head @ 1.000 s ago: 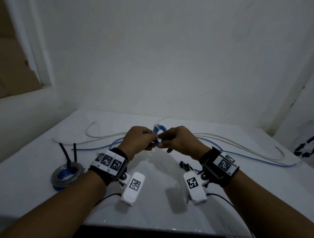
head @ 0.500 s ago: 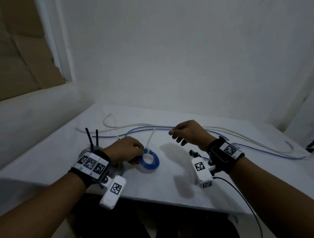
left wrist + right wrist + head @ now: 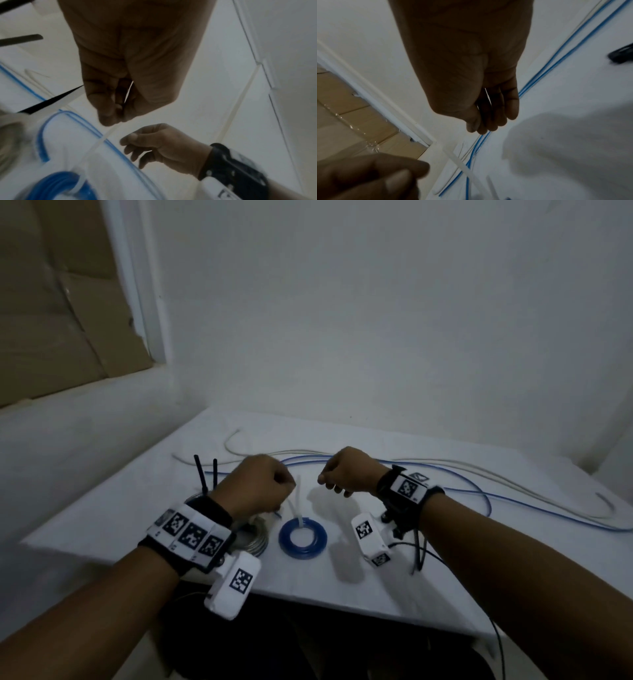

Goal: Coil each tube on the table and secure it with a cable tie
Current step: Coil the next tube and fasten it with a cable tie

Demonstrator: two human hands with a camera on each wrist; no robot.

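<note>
A blue tube coil point(image 3: 302, 537) lies flat on the white table point(image 3: 308, 583), bound by a white cable tie point(image 3: 297, 498) whose tail stands up. My left hand point(image 3: 287, 484) hovers just left of that tail with fingers curled and thumb against them. The right wrist view shows a gap between the left hand point(image 3: 385, 175) and the tie point(image 3: 462, 166). My right hand point(image 3: 329, 481) hangs to the right of the tail, fingers loose and holding nothing. Loose blue tubes point(image 3: 479, 494) and whitish tubes point(image 3: 513, 484) run across the back of the table.
A grey tube coil point(image 3: 255, 537) with two black tie tails point(image 3: 202, 474) sticking up sits left of the blue coil, partly under my left wrist. Walls close the table at the back and left. The front edge is near my forearms.
One second ago both hands held the blue coil in the air. The left hand set it on the table and has now lifted off it; the right hand let go and drew back.
</note>
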